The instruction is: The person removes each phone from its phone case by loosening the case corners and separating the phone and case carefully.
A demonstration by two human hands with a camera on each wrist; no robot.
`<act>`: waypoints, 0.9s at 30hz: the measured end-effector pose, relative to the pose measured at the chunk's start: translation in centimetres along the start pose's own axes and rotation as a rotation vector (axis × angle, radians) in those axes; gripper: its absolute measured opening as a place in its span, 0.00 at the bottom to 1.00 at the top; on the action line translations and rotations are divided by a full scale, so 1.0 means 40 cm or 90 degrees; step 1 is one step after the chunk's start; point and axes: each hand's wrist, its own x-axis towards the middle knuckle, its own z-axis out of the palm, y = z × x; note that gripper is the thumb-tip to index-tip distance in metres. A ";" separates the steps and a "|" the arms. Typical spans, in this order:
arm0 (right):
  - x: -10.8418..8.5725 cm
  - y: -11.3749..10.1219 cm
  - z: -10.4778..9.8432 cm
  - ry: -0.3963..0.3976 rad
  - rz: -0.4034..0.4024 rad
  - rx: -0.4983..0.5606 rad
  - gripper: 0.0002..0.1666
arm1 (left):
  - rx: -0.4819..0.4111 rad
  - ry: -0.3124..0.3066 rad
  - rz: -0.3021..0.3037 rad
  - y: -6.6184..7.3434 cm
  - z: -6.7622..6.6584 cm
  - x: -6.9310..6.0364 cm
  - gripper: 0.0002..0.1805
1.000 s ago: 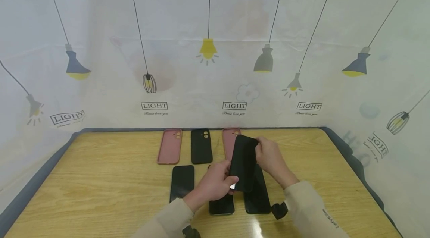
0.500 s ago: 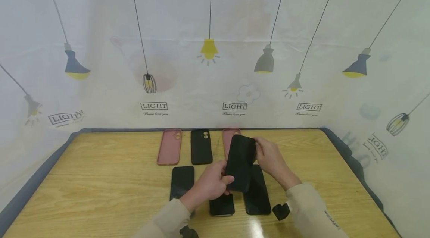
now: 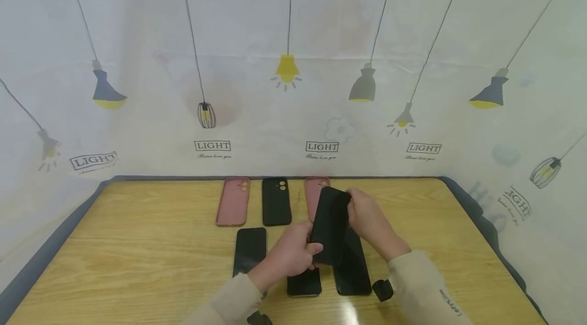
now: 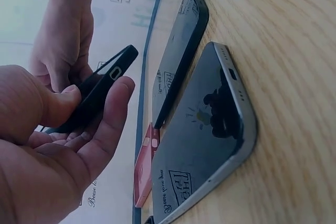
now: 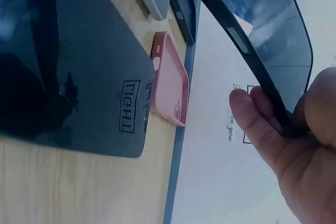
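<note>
A dark-screened phone in a black case (image 3: 330,225) is held tilted above the table, between both hands. My left hand (image 3: 291,251) grips its lower left part, thumb over the front edge and fingers behind. My right hand (image 3: 371,220) pinches the upper right corner, as the right wrist view shows up close. A cutout in the case rim (image 4: 116,73) shows at the lower end in the left wrist view. Under the hands lie a right-hand phone (image 3: 355,274) and a middle phone (image 3: 304,284), which is partly covered by my left hand.
Further left lies another phone (image 3: 249,248), its lower part behind my left forearm. Along the table's (image 3: 137,259) back edge are a pink case (image 3: 232,202), a black case (image 3: 276,202) and a second pink case (image 3: 314,195), partly hidden. A printed cloth (image 3: 257,111) hangs behind.
Both hands keep their hold on the cased phone. It has shifted slightly and turned a little; the white glint by my left thumb is gone. The items on the table have not moved.
</note>
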 end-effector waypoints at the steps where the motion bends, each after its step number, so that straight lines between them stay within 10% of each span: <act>1: 0.000 0.001 0.000 -0.004 0.006 0.006 0.13 | -0.003 -0.001 -0.003 0.001 0.000 0.000 0.06; 17: -0.012 0.036 -0.019 -0.029 0.056 0.139 0.14 | -0.093 -0.039 -0.038 -0.012 -0.005 0.001 0.08; 27: -0.016 0.066 -0.033 -0.106 0.118 0.465 0.21 | -0.133 -0.061 -0.022 -0.012 -0.014 0.000 0.11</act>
